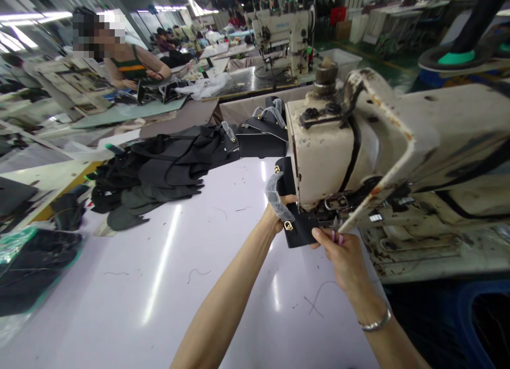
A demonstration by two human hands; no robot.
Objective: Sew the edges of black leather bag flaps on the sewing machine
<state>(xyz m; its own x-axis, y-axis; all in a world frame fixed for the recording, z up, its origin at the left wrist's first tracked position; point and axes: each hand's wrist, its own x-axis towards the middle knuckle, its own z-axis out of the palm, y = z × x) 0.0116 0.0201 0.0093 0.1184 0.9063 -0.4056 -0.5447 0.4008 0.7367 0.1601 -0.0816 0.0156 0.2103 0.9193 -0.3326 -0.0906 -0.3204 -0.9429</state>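
A black bag panel (302,232) with gold rings and a plastic-wrapped handle (274,191) lies under the head of a sewing machine (319,151). My left hand (279,212) grips the panel by the handle, its fingers partly hidden beneath the wrap and panel. At the panel's near right corner, my right hand (338,247) pinches the edge between thumb and fingers. Small scissors with pinkish handles (337,236) are also tucked in this hand, blades pointing up toward the machine. The needle area is mostly hidden behind the machine head.
Black cut pieces (167,167) are heaped on the white table (151,273) at left. Black bag parts with wrapped handles (261,140) sit behind the machine. A plastic-bagged bundle (35,268) lies far left. Another person (135,63) sits across, near another sewing machine (282,34).
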